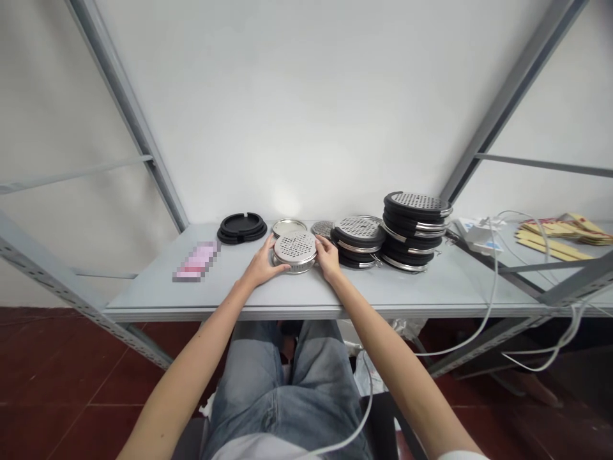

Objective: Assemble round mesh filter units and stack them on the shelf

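Note:
A round metal tin with a perforated silver lid (295, 248) stands on the grey shelf top in front of me. My left hand (263, 263) holds its left side, thumb along the front. On the opposite side my right hand (327, 257) grips the rim with its fingers. Just behind the tin lie a shallow round metal lid (289, 226) and a perforated metal disc (322, 229). Close to my right hand is a short stack of black-rimmed perforated discs (358, 239).
A taller stack of black-rimmed discs (416, 231) stands further right. Black rings (242, 228) are piled at the back left, near a pixelated pink object (196, 260). White cables (493, 294) hang over the right edge. Yellow packets (565, 236) lie beyond the shelf post (507, 102).

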`<state>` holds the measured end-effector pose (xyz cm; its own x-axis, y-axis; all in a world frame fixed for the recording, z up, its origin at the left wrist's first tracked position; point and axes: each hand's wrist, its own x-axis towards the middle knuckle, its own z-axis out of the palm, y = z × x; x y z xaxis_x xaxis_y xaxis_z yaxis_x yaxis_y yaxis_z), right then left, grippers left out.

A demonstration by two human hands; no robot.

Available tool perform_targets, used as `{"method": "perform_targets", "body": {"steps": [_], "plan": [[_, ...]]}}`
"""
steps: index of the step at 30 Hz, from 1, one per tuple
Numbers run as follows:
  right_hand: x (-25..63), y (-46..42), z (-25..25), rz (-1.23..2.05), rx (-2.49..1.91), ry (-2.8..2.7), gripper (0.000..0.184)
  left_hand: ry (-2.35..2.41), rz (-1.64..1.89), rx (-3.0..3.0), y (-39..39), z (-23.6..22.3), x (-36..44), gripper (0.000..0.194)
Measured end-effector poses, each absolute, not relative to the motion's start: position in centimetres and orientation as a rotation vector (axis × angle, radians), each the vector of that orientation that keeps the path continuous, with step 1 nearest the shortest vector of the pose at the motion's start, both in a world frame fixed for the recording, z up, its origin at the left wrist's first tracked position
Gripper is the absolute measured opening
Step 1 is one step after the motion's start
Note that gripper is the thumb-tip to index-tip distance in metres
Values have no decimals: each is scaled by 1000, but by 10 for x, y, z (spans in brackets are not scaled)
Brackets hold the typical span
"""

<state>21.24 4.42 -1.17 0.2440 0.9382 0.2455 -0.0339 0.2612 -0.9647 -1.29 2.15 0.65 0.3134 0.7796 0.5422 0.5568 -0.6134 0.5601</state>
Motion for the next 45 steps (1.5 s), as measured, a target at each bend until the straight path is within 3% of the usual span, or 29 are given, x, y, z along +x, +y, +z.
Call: {"method": "perform_targets", "body": {"steps": [6, 14, 21, 30, 45], "plan": [[210, 34, -9, 549, -1135, -1257, 59, 1261, 1191, 2212, 18, 7, -13, 107], [211, 33, -14, 461, -1260, -1361, 60, 1298, 1222, 2143, 17, 6, -13, 96], [209, 34, -15, 501, -1206, -1367, 67, 1277, 1223, 2202, 19, 1, -13, 89], [208, 31, -12, 542, -1158, -1444, 64, 1308, 1332, 2208, 29, -6, -16, 62], [207, 27, -6, 652, -1150, -1453, 73, 1301, 1217, 2140, 29, -8, -17, 66]]}}
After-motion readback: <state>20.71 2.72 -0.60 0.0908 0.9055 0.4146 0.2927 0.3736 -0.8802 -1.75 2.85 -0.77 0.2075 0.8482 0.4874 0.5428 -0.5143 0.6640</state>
